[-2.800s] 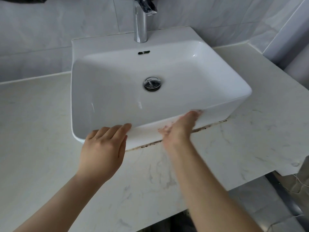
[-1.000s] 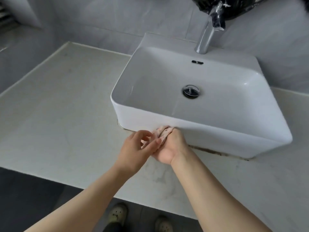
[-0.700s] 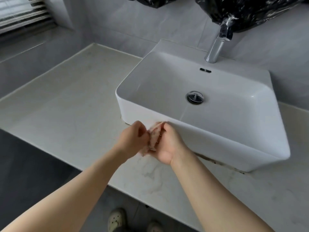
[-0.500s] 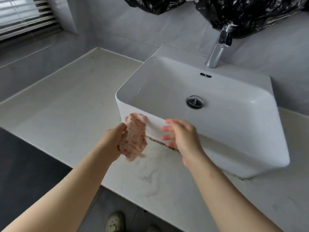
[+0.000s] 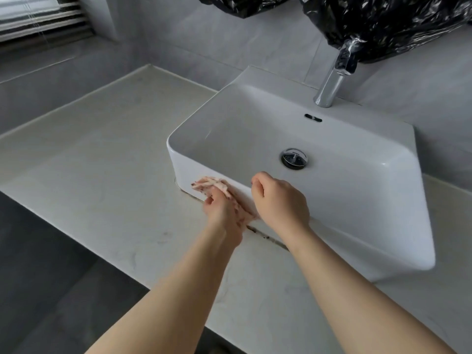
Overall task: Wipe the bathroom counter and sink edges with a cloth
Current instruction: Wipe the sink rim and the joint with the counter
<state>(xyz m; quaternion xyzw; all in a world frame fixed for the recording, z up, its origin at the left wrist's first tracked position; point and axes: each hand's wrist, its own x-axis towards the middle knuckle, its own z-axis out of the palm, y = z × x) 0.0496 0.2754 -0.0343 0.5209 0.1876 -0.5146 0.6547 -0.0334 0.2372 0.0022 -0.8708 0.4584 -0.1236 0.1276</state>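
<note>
2 hands at the sink [image 5: 398, 221]: left hand [image 5: 224, 213] pinches the half-hidden cloth [image 5: 212, 183], right hand [image 5: 279, 200] fisted.

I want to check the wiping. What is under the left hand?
Under the left hand lies the pink speckled cloth, pressed against the sink front wall at its base. The seam beneath is covered; dark grime shows further right.

Pale grey marbled wall tiles [image 5: 199, 39] back the scene, lit by soft, even daylight. At the upper left a window blind [image 5: 38, 16] with horizontal slats hangs above a grey tiled ledge [image 5: 38, 70]. Crumpled black plastic sheeting [image 5: 383, 24] hangs on the wall, upper right. Dark grey floor [image 5: 46, 290] lies below.
</note>
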